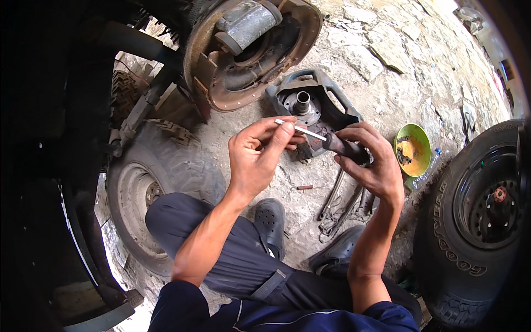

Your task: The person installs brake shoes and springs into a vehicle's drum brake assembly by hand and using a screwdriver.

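A screwdriver (314, 134) with a thin pale shaft and a thick dark handle is held level in front of me. My right hand (380, 169) wraps round its handle. The thumb and fingers of my left hand (254, 157) pinch the shaft's far end, so both hands are closed on the one tool. Beyond them lies a cut-open dark plastic container (338, 95), with a round metal hub (302, 104) in it. Above my left hand is a rusty brake backing plate (227, 98), with a grey metal cylinder (250, 26) on it.
Several wrenches (333, 195) and a small red-handled tool (305, 187) lie on the stony ground. At right are a green bowl (399, 138) of orange stuff, a plastic bottle (425, 176) and a big tyre (437, 243). Another wheel (124, 202) lies left of my knee.
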A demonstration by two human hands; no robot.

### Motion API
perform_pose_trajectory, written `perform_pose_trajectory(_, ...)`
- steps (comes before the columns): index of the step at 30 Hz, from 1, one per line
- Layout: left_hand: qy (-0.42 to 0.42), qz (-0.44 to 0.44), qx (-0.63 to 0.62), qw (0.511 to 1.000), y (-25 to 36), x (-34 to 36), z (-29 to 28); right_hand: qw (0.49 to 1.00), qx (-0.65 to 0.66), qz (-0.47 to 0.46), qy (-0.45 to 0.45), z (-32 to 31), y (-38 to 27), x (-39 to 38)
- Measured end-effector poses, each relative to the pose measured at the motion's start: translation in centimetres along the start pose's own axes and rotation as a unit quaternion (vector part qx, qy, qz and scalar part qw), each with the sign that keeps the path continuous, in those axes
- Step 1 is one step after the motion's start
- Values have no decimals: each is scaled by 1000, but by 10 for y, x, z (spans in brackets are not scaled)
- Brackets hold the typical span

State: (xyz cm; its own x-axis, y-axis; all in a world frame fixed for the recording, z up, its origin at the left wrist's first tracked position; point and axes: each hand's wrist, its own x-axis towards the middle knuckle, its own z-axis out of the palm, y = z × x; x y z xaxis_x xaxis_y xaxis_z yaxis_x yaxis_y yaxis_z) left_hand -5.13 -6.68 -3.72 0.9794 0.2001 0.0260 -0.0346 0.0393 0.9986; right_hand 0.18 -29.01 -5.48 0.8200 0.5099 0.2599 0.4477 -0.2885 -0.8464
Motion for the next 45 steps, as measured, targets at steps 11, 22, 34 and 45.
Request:
perform_pose_trajectory(11, 69, -261, -69, 960, -30, 28, -39, 969, 195, 147, 27, 18, 15, 10)
perform_pose_trajectory(22, 131, -297, -81, 942, -49, 40, -55, 893, 439, 73, 72, 58, 30, 68)
perform_pose_trajectory(34, 119, -171, -90, 974, -77, 53, -38, 934, 265, 25, 240, 63, 2, 122)
perform_pose_trajectory(45, 15, 208, 653, 729, -61, 109, -16, 733, 562, 181, 338, 41, 94, 82)
